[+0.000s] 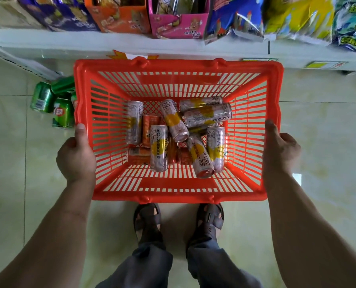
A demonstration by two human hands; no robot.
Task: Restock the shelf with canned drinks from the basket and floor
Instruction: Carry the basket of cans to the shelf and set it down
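Head view: red plastic basket (pixel 83 84) held at both short sides, above pale floor tiles, just in front of a white shelf edge (pixel 110 43). Left hand (pixel 76 157) curled round the left rim, thumb on top; right hand (pixel 281 148) gripping the right rim, fingers wrapped outside and partly hidden. Inside, a loose heap of slim pink-and-yellow cans (pixel 174 121) lying on their sides over several orange cans (pixel 150 125). On the floor at the left, just beside the basket, a few green cans (pixel 42 96) tipped over, one possibly a 7UP, label too blurred to confirm. Above, snack boxes (pixel 119 15) and bright snack bags (pixel 297 15) on the shelf.

Step in hand, by judgement: carrying or positioning the basket at the shelf, no can taken yet. Next move likely calls for setting the basket down level, freeing one hand, and picking a topmost can from the heap.
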